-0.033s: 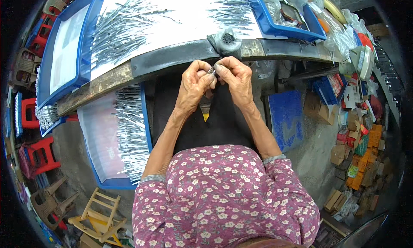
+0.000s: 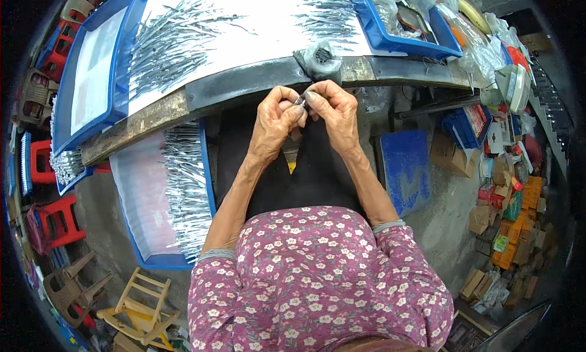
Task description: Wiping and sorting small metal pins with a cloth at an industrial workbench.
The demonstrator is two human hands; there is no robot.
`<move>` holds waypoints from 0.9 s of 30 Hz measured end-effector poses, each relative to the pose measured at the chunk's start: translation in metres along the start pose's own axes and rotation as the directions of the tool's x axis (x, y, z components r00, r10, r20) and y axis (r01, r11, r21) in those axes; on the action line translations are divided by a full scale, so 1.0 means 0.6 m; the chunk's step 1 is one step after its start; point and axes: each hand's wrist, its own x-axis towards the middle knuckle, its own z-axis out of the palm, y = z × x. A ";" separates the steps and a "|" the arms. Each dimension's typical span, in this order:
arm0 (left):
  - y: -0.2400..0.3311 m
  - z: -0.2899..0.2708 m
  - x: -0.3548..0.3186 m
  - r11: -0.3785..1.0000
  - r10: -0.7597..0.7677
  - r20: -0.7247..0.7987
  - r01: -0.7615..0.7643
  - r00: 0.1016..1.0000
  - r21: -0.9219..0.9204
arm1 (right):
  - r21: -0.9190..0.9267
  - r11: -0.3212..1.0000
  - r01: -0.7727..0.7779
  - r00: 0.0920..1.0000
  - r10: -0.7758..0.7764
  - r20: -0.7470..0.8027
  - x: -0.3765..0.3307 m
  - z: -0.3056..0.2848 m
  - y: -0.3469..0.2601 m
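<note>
Close together at the table's near edge, my left hand (image 2: 273,121) and my right hand (image 2: 337,114) both pinch a small dark metallic piece (image 2: 301,100). Fingers cover most of it, so its kind is hidden. Just beneath the left fingers a flat grey item with a yellow tip (image 2: 292,165) shows against the dark cloth over my lap (image 2: 268,190). A clump wrapped in clear plastic (image 2: 323,58) sits on the table edge just beyond the fingertips. Thin silvery strips lie in a left pile (image 2: 174,44) and a right pile (image 2: 326,13) on the white tabletop (image 2: 262,41).
Blue trays stand at the table's left (image 2: 125,65) and right (image 2: 415,46), the right one holding plastic bags. Below left, another blue tray (image 2: 165,262) holds many silvery strips. A blue board (image 2: 404,169) is at the right. Red stools (image 2: 61,221) and a wooden folding stool (image 2: 143,303) stand left.
</note>
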 end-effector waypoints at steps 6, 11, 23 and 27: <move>0.004 -0.003 -0.001 1.000 -0.019 0.023 0.019 1.000 0.022 | 0.049 0.998 0.044 0.999 -0.043 -0.018 0.005 -0.006 0.007; 0.003 0.000 0.000 1.000 -0.029 0.023 0.030 0.999 -0.008 | -0.021 0.997 0.071 0.997 -0.070 0.012 0.007 -0.012 0.007; 0.034 -0.005 0.013 0.993 -0.051 0.089 0.041 0.995 0.111 | -0.018 0.998 0.054 0.999 -0.054 0.005 0.013 -0.008 0.008; 0.082 -0.006 0.057 0.887 0.099 0.111 -0.138 0.989 0.441 | -0.003 0.997 0.076 0.995 -0.076 -0.061 0.028 -0.026 -0.001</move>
